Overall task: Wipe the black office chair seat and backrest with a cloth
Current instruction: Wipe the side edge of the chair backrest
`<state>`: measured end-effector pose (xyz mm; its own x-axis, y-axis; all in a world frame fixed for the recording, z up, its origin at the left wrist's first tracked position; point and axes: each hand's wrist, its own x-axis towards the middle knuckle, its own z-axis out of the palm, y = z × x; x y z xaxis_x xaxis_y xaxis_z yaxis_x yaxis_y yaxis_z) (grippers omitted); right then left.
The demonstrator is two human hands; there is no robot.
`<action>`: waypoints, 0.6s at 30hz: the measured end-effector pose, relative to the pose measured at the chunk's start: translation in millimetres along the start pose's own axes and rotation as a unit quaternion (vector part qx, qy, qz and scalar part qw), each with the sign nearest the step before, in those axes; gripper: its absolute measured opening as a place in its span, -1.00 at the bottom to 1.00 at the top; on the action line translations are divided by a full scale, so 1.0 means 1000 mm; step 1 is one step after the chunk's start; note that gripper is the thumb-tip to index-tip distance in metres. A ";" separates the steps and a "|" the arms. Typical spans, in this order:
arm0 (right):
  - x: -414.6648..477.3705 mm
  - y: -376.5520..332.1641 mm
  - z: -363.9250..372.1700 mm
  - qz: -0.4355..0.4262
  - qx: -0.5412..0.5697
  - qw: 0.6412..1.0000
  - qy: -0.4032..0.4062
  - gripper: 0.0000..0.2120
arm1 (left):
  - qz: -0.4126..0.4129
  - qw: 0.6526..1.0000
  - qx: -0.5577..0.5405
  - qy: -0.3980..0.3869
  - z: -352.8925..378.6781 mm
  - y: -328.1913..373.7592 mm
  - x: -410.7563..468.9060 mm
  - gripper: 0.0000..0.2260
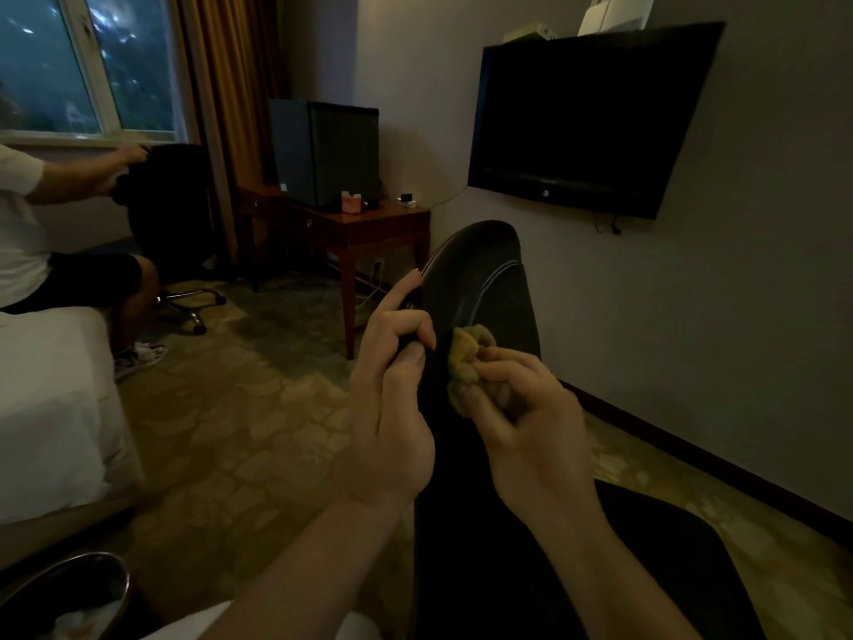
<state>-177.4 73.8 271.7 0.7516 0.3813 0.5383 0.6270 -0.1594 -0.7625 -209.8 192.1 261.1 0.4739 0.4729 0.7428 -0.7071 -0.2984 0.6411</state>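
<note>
The black office chair stands right in front of me, its backrest point(480, 270) rising in the middle and its seat point(646, 570) filling the lower right. My left hand point(392, 399) grips the left edge of the backrest, fingers curled round it. My right hand point(526, 418) pinches a bunched yellow-green cloth point(466, 358) and holds it against the backrest's front face, just right of my left hand.
A bed point(51, 408) with white sheets lies at the left, with another person point(27, 251) sitting on it beside a second black chair point(175, 210). A wooden desk point(346, 224) with a mini fridge point(323, 154) stands behind. A wall-mounted TV point(586, 117) hangs at the right.
</note>
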 end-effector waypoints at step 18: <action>0.003 0.008 0.004 -0.001 -0.002 1.000 0.008 -0.65 | 0.018 0.999 0.030 -0.008 0.001 0.005 0.001 -0.88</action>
<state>-170.5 77.5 265.6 0.7535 0.3665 0.5459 0.6295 -0.1623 -0.7599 -212.4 190.1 264.8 0.4583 0.4475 0.7679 -0.6909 -0.3641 0.6246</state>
